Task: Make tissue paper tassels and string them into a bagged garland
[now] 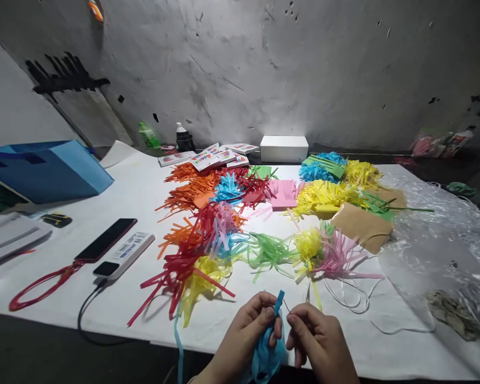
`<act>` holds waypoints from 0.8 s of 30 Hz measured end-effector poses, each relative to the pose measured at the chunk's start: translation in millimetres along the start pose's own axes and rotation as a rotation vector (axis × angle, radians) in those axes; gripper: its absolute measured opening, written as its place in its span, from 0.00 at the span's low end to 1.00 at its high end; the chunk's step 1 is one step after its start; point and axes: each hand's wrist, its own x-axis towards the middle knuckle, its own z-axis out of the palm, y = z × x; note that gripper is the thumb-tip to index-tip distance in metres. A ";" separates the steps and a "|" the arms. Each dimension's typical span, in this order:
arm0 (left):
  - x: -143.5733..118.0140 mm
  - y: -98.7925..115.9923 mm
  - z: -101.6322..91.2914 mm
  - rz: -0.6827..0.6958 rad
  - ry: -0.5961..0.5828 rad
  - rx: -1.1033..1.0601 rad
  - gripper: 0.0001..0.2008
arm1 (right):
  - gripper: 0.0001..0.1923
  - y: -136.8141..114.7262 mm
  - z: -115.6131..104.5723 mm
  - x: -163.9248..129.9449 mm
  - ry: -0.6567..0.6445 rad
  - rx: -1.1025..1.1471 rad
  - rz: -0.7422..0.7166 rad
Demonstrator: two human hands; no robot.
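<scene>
Near the front edge of the table, my left hand (pixel 258 325) is closed on a blue tassel (pixel 270 354) of tissue-like strips. One folded end of it pokes up above the thumb, and the loose strips hang below. Close on its right, my right hand (pixel 318 338) pinches a thin dark strand (pixel 287 306), which reaches up toward the blue end; whether it is wire or thread I cannot make out. Beyond my hands lie a red tassel (pixel 180 272), a yellow tassel (pixel 208 274), a green tassel (pixel 270 250) and a pink tassel (pixel 340 253).
A phone (pixel 106 240) and a white power bank (pixel 124 256) with a cable lie left. Fringed paper bundles (pixel 194 189), flat packs (pixel 216 157) and a white box (pixel 284 149) are farther back. Clear plastic bags (pixel 444 229), brown envelopes (pixel 362 226) and white cord (pixel 354 304) are right.
</scene>
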 end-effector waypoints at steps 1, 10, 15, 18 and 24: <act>0.3 -1.1 0.7 -0.004 -0.009 -0.021 0.20 | 0.24 -1.9 2.0 -0.9 0.004 -0.027 0.001; 2.9 -4.6 -4.2 -0.035 -0.033 -0.059 0.20 | 0.24 -11.5 5.5 -1.4 0.045 -0.097 -0.053; 0.1 -4.0 -3.3 -0.035 -0.055 -0.039 0.20 | 0.24 -13.4 5.3 -1.5 0.025 -0.166 -0.068; -2.3 -2.8 -3.2 -0.022 -0.048 0.016 0.19 | 0.25 -12.8 4.5 -1.5 0.012 -0.191 -0.046; -6.3 21.4 -26.5 0.114 0.143 0.407 0.18 | 0.26 -1.4 0.7 -2.6 0.092 -0.157 0.020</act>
